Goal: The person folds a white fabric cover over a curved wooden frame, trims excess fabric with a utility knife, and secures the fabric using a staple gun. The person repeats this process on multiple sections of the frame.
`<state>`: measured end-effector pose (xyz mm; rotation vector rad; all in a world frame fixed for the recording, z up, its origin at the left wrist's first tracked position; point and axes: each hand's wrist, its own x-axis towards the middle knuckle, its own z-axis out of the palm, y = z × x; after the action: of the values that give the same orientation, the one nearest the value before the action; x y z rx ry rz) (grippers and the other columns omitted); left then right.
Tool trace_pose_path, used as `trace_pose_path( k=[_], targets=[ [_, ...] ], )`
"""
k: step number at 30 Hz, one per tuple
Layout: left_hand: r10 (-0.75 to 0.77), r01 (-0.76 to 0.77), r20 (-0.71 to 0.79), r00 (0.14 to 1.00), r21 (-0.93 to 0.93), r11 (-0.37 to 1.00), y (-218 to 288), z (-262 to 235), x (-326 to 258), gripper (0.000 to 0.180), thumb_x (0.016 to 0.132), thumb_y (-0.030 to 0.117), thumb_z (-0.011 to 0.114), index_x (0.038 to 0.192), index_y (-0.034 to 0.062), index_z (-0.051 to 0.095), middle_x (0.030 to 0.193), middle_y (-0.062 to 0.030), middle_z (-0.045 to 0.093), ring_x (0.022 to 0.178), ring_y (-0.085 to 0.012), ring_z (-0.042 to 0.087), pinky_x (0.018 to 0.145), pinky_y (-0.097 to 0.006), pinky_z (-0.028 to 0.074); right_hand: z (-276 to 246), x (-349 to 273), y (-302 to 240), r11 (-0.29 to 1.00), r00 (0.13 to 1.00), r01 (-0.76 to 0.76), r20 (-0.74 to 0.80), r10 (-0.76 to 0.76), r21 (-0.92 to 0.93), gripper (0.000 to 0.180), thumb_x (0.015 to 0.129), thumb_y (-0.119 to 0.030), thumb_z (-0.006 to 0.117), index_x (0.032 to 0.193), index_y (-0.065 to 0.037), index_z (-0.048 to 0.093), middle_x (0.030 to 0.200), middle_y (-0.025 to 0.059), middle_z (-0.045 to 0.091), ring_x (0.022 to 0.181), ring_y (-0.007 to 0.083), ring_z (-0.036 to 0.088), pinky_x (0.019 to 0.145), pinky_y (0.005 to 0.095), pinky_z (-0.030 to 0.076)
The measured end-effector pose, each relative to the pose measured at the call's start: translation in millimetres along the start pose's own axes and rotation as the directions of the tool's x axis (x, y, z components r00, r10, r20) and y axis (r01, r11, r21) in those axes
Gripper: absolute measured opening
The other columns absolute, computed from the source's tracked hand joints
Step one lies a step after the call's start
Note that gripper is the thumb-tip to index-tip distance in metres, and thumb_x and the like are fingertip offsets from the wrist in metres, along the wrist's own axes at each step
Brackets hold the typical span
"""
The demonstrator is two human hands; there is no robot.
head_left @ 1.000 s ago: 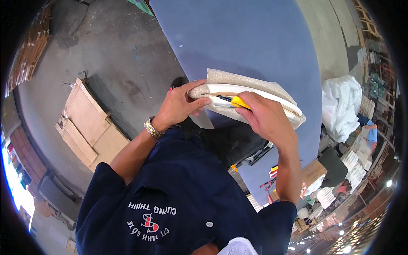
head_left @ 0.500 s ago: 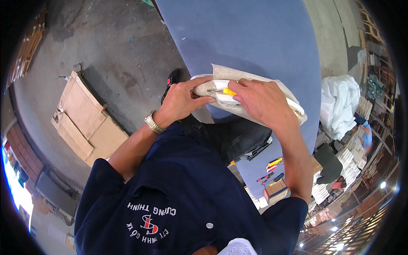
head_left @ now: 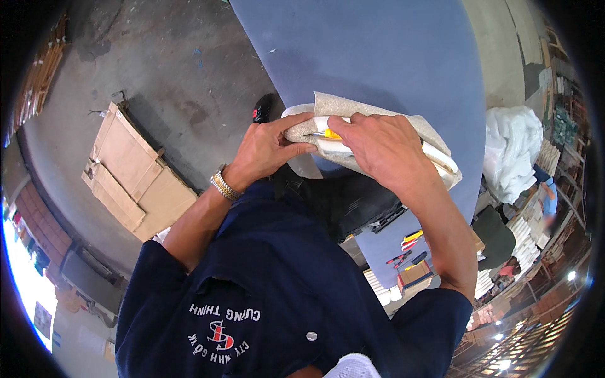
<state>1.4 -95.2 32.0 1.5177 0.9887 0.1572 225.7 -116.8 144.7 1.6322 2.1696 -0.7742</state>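
Note:
A beige fabric-covered cushion (head_left: 445, 143) with white padding showing along its side rests tilted on the blue table's edge. My left hand (head_left: 268, 143) pinches the cushion's narrow left end between thumb and fingers, the fabric gathered there. In my right hand (head_left: 381, 143) is a yellow-handled screwdriver (head_left: 331, 133); its thin metal shaft points left into the fabric fold by my left thumb. The fingers are closed round the handle, and the shaft's tip is hidden in the fabric. A loose fabric flap (head_left: 334, 104) stands up along the cushion's far side.
The blue tabletop (head_left: 359, 50) stretches away in front. Several hand tools (head_left: 401, 257) and a small box (head_left: 414, 277) lie on its near part. Flattened cardboard (head_left: 135, 170) is on the left, a white plastic-wrapped bundle (head_left: 512, 148) on the right. Co-workers are at the far right.
My right hand has shifted slightly left with the screwdriver, and less of its shaft shows outside the fold. My left hand keeps its pinch. The whole view has turned a little.

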Motion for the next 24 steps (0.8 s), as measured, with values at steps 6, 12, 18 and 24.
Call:
trace_pose_path(
  k=[6, 12, 18, 24],
  targets=[
    [-0.015, 0.015, 0.026, 1.000, -0.007, 1.000, 4, -3, 0, 0.061, 0.082, 0.025, 0.088, 0.138, 0.0124, 0.067, 0.099, -0.0141, 0.077, 0.075, -0.0127, 0.070, 0.070, -0.031, 0.056, 5, -4, 4, 0.998, 0.999, -0.020, 0.039, 0.018, 0.058, 0.014, 0.096, -0.015, 0.060, 0.109, -0.011, 0.060, 0.082, 0.0134, 0.071, 0.079, 0.0361, 0.071, 0.065, 0.0490, 0.051],
    [-0.030, 0.028, 0.054, 0.998, 0.047, 0.998, 5, -5, -1, 0.063, 0.080, 0.022, 0.089, 0.138, 0.0143, 0.067, 0.103, -0.0143, 0.079, 0.076, -0.0087, 0.069, 0.069, -0.030, 0.056, 6, -5, 12, 0.997, 0.987, -0.031, 0.159, 0.018, 0.076, 0.013, 0.102, -0.022, 0.055, 0.110, -0.012, 0.057, 0.087, 0.0135, 0.071, 0.082, 0.0382, 0.070, 0.066, 0.0506, 0.049],
    [0.017, -0.019, 0.058, 0.998, 0.021, 1.000, -1, -5, -2, 0.065, 0.080, 0.027, 0.089, 0.141, 0.0171, 0.066, 0.099, -0.0178, 0.078, 0.072, -0.0153, 0.072, 0.070, -0.033, 0.056, 14, -23, 22, 0.992, 0.999, -0.033, 0.026, 0.031, 0.118, 0.015, 0.097, -0.021, 0.063, 0.108, -0.011, 0.060, 0.084, 0.0129, 0.071, 0.081, 0.0363, 0.071, 0.068, 0.0488, 0.052],
    [0.090, -0.096, 0.124, 0.988, 0.039, 0.995, 4, -14, -1, 0.075, 0.079, 0.023, 0.088, 0.148, 0.0218, 0.058, 0.094, -0.0186, 0.076, 0.082, -0.0324, 0.076, 0.072, -0.037, 0.057, 12, -35, -10, 0.854, 0.929, -0.165, -0.213, 0.303, 0.493, 0.030, 0.091, -0.034, 0.075, 0.101, -0.007, 0.065, 0.083, 0.0143, 0.071, 0.077, 0.0350, 0.071, 0.067, 0.0427, 0.053]
  ],
)
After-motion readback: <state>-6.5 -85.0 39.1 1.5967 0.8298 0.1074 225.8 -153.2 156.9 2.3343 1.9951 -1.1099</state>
